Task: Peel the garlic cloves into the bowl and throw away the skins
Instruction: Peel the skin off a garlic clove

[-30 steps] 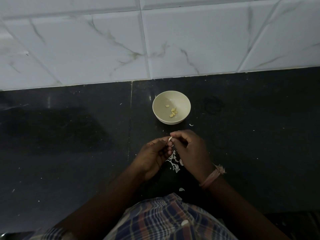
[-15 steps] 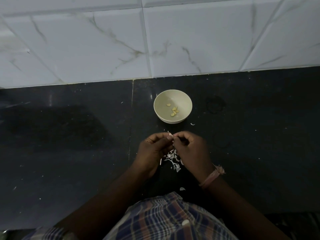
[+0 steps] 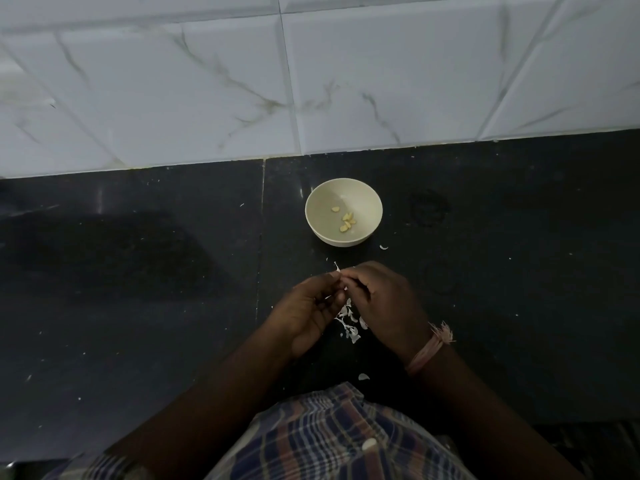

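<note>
Dark stone counter (image 3: 138, 306) runs under a wall of pale marbled tile (image 3: 207, 91), dimly lit. On it sits a small cream bowl (image 3: 320, 225) holding a few peeled garlic cloves (image 3: 347, 221), just beyond the person's hands. Both hands meet in front of the body: the left hand (image 3: 311, 308) and the right hand (image 3: 384, 303) have their fingertips pressed together, pinching a garlic clove between them, with a wisp of white skin (image 3: 336, 267) sticking up from the pinch. The clove itself is almost wholly hidden by the fingers. Loose skins (image 3: 349, 322) lie in a small heap on the counter beneath the hands, with stray flakes nearer the bowl. Peeling looks to be midway on this clove. Next, the remaining skin likely needs pulling free, then the bare clove dropped into the bowl; the heap of skins is not yet gathered for throwing away.
</note>
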`<action>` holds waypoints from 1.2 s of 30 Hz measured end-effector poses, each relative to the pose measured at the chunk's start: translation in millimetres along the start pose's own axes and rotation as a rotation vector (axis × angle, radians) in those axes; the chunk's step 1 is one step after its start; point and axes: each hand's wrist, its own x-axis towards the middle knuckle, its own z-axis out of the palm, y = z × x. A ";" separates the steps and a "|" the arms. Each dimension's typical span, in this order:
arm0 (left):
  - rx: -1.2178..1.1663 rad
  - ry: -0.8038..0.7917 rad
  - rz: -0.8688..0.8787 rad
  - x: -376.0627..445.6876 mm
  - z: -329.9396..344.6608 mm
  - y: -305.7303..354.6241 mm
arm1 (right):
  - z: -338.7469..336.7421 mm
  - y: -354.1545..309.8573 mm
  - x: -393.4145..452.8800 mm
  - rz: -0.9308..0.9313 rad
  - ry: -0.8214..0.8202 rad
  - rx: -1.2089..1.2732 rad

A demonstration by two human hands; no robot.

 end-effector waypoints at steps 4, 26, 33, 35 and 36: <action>-0.036 -0.007 -0.020 -0.8 -0.6 0.1 | 1.5 1.2 -0.4 -0.002 -0.020 -0.034; -0.018 -0.114 -0.128 -0.6 -13.1 4.3 | 4.1 -2.6 -5.3 0.120 -0.044 0.047; 0.054 -0.115 -0.050 -2.7 -6.4 4.5 | 3.2 -7.4 -0.8 0.421 0.004 0.288; 0.072 -0.116 -0.052 -4.6 -6.0 3.4 | 1.1 -6.3 1.3 0.492 0.047 0.342; 0.073 -0.116 -0.051 -5.3 -6.0 3.0 | -0.4 -5.8 2.4 0.512 0.055 0.356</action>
